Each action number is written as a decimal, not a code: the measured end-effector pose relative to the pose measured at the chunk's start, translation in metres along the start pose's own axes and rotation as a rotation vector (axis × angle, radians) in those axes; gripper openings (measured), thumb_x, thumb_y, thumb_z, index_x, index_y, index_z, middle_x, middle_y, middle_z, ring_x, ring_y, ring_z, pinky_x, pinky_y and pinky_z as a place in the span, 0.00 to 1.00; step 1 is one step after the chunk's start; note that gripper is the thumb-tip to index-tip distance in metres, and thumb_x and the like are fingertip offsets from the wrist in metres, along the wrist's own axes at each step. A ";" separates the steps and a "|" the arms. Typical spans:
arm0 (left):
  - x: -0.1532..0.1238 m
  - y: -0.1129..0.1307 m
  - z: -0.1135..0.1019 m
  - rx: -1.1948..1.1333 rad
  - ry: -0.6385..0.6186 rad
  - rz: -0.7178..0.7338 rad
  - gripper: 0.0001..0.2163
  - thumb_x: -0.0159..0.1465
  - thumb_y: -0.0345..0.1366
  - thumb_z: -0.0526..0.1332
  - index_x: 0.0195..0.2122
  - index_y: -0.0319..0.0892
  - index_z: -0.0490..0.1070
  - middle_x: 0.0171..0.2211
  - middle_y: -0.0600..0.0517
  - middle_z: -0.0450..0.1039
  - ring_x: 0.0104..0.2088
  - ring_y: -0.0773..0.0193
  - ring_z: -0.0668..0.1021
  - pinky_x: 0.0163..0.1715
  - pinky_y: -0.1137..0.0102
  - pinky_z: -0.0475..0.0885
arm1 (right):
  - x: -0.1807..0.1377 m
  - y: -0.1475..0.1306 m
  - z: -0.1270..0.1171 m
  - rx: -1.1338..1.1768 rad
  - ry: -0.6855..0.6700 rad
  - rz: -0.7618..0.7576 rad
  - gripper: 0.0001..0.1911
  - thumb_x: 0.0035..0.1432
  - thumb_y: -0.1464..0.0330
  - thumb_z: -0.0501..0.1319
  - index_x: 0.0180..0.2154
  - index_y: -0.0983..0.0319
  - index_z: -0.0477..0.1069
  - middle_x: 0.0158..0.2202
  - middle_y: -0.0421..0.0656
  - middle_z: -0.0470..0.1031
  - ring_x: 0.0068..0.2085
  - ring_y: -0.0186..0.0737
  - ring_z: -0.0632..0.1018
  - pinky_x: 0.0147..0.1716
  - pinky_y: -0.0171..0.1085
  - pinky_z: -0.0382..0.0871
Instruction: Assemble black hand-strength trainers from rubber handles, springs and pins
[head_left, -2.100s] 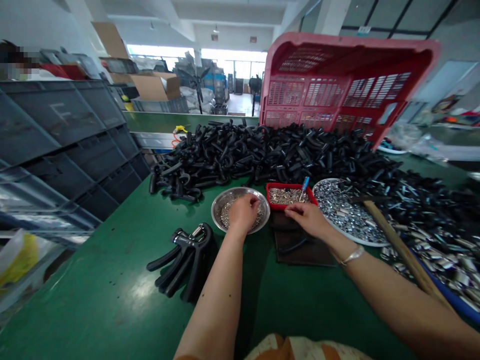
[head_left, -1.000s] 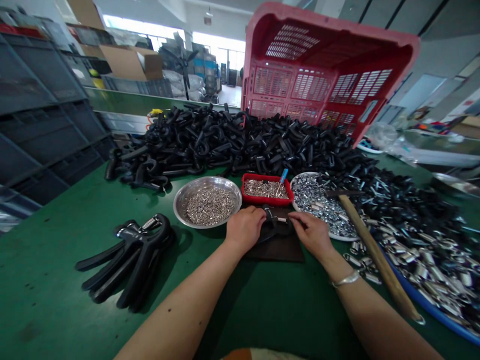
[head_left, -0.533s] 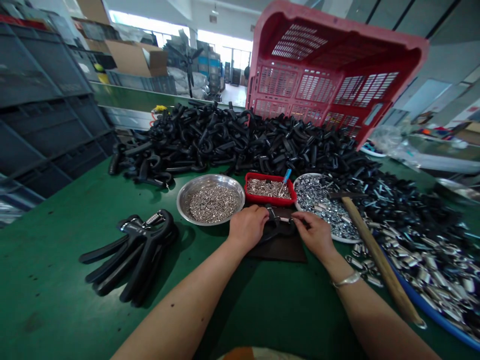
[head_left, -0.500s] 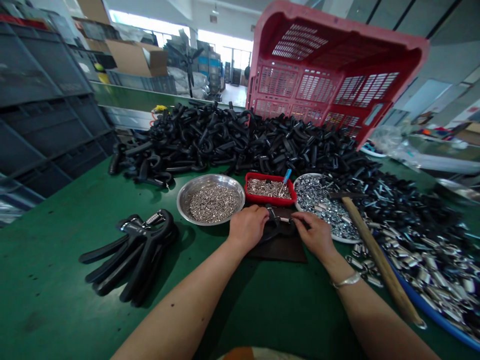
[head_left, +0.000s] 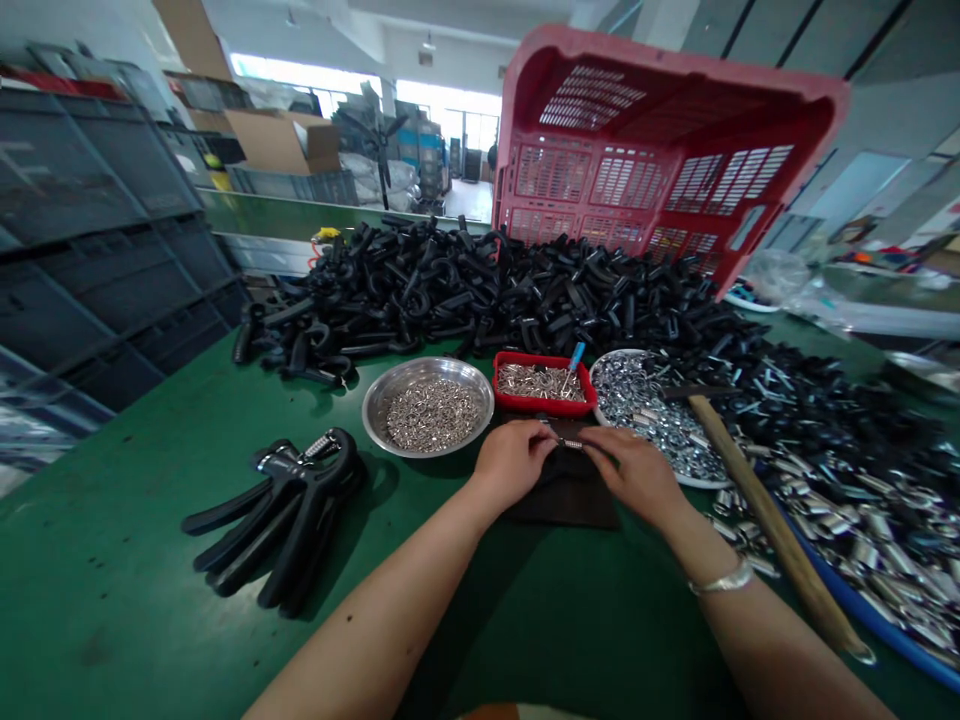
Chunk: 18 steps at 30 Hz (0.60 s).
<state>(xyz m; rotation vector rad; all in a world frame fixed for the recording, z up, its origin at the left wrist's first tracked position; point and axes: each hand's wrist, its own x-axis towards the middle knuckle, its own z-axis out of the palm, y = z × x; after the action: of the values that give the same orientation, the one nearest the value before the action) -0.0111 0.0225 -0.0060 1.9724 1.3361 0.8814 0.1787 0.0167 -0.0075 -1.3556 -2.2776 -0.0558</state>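
Note:
My left hand (head_left: 513, 462) and my right hand (head_left: 636, 470) meet over a dark brown mat (head_left: 567, 498) on the green table (head_left: 150, 600). Both pinch a black hand-gripper part with a small metal spring (head_left: 570, 443) between them. Just beyond the hands stand a steel bowl of small metal pieces (head_left: 427, 408), a red tray of metal pins (head_left: 544, 384) with a blue-handled tool in it, and a white plate of shiny metal parts (head_left: 652, 415).
A large heap of black plastic handles (head_left: 487, 290) lies behind, before a tipped red crate (head_left: 660, 150). Several finished black grippers (head_left: 285, 515) are stacked at left. A wooden-handled hammer (head_left: 765, 510) lies at right over metal springs (head_left: 870, 530). Dark crates (head_left: 90, 250) stand left.
My left hand left the steel bowl and my right hand left the red tray; both came together on the mat around the black part. The view shifted slightly.

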 end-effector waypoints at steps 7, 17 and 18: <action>-0.001 0.008 0.001 -0.715 -0.189 -0.324 0.07 0.56 0.35 0.59 0.33 0.37 0.70 0.23 0.57 0.67 0.21 0.76 0.66 0.21 0.78 0.60 | 0.004 -0.026 0.004 0.607 0.134 0.153 0.08 0.54 0.65 0.58 0.35 0.59 0.74 0.34 0.42 0.75 0.37 0.38 0.75 0.39 0.40 0.70; -0.001 0.010 -0.002 -1.102 -0.382 -0.514 0.19 0.42 0.43 0.69 0.29 0.37 0.67 0.23 0.59 0.62 0.15 0.81 0.55 0.13 0.79 0.42 | 0.005 -0.032 0.006 0.734 0.237 0.149 0.06 0.52 0.64 0.60 0.30 0.59 0.72 0.32 0.42 0.71 0.36 0.37 0.72 0.37 0.38 0.68; -0.001 0.010 -0.002 -1.116 -0.399 -0.511 0.19 0.43 0.43 0.69 0.29 0.37 0.67 0.23 0.58 0.63 0.15 0.82 0.55 0.13 0.79 0.42 | 0.006 -0.033 0.006 0.756 0.240 0.164 0.07 0.53 0.63 0.59 0.30 0.59 0.71 0.32 0.42 0.71 0.36 0.36 0.72 0.36 0.37 0.68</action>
<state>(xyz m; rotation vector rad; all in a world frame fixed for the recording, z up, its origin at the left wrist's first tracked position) -0.0073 0.0182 0.0028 0.8178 0.7530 0.6828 0.1462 0.0062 -0.0039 -1.0396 -1.7030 0.6017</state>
